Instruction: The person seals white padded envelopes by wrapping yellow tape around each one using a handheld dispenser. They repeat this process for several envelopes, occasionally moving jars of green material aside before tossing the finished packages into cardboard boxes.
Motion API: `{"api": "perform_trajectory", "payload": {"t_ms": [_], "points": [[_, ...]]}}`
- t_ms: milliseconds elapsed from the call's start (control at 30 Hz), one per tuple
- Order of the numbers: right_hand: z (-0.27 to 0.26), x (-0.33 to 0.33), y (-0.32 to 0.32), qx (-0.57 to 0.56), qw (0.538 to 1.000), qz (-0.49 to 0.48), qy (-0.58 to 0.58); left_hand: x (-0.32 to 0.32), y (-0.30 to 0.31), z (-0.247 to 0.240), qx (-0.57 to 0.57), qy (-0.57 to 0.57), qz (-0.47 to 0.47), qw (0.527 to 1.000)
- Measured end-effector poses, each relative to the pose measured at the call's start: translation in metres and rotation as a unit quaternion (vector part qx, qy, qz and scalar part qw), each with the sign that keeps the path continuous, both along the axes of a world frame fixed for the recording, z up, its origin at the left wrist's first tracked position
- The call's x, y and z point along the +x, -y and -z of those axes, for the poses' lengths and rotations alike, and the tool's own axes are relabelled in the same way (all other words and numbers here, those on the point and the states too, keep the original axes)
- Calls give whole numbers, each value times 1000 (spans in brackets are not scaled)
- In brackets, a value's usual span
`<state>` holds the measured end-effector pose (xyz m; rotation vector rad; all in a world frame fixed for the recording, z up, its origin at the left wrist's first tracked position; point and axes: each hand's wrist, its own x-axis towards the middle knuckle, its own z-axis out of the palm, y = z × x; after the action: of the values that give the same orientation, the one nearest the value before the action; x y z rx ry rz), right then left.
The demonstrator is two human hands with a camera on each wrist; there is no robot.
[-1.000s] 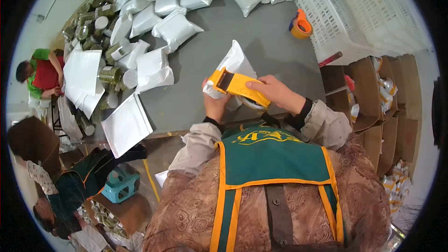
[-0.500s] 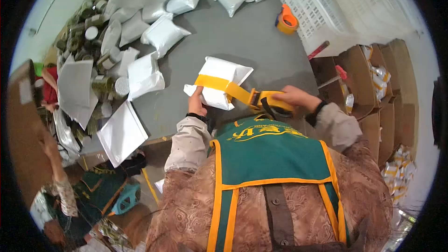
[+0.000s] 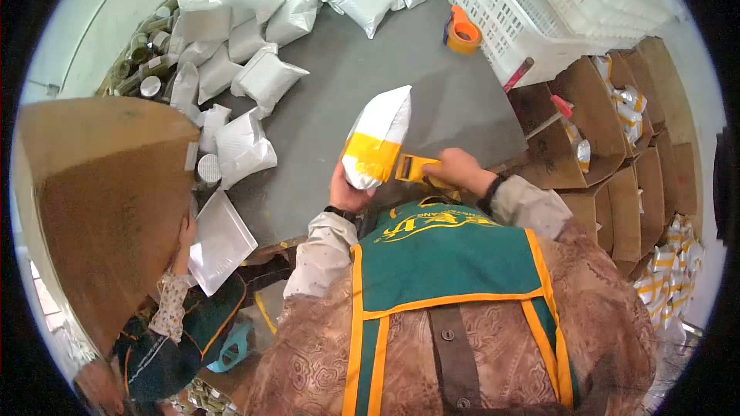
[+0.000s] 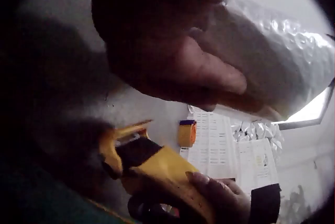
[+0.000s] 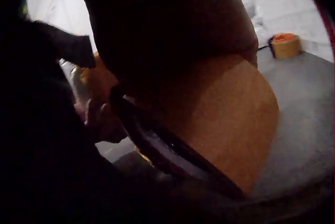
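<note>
My left hand (image 3: pixel 351 189) grips the lower end of a white padded mailer (image 3: pixel 389 112), which is tilted up above the table. A wide band of yellow tape (image 3: pixel 371 156) crosses the mailer's lower part. The left wrist view shows the bubbly side of the mailer (image 4: pixel 277 51) with fingers curled against it. In my right hand (image 3: pixel 462 169) is a yellow tape dispenser (image 3: pixel 418 169), its front end close beside the taped part. From the left wrist, the dispenser (image 4: pixel 167 174) appears below the mailer, with the right thumb lying along its side.
Filled white mailers (image 3: pixel 266 81) pile up at the back left of the grey table (image 3: pixel 370 54), near jars (image 3: pixel 150 86). An orange tape dispenser (image 3: pixel 462 31) stands by white crates (image 3: pixel 532 38). Cardboard boxes (image 3: pixel 551 158) line the right; another person's large box (image 3: pixel 108 208) looms at left.
The dispenser swung right, drawing tape off the mailer, then came back beside it. The mailer was laid flatter and is now tilted up with a tape band on it. A cardboard box rose at left.
</note>
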<state>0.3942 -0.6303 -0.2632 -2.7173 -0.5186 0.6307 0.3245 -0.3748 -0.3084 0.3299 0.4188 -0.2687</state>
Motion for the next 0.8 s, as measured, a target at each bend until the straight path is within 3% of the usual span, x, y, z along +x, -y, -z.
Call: {"api": "perform_trajectory", "payload": {"t_ms": [67,167,233,267,333,433,500,567,667,700,733,767,800], "points": [[11,8,33,64,986,115,-105,-10,-14,10,-16,55,20,998],[26,10,80,144,954,217,-151,-11,-12,-8,-60,138,21,988],[26,-1,96,176,936,278,-128,-3,-13,-22,83,63,45,994],[33,-3,107,161,929,305,-137,5,-9,-31,29,22,70,997],[36,-16,122,116,939,306,-106,20,3,-42,82,22,148,985],[23,-48,135,231,882,394,-119,52,75,-92,79,53,287,953],[30,-49,145,278,893,354,-6,74,150,-140,-27,117,369,922],[25,-78,160,287,832,446,-160,78,208,-171,-88,223,329,914],[33,-101,188,266,832,468,-133,73,222,-167,131,277,362,880],[51,-110,203,263,845,450,-125,79,211,-148,173,242,369,881],[27,-119,205,281,802,499,-167,88,191,-112,218,196,368,883],[29,-127,209,246,809,516,-138,93,161,-80,263,145,361,883],[29,-135,212,211,813,532,-109,92,129,-57,380,128,299,866]]}}
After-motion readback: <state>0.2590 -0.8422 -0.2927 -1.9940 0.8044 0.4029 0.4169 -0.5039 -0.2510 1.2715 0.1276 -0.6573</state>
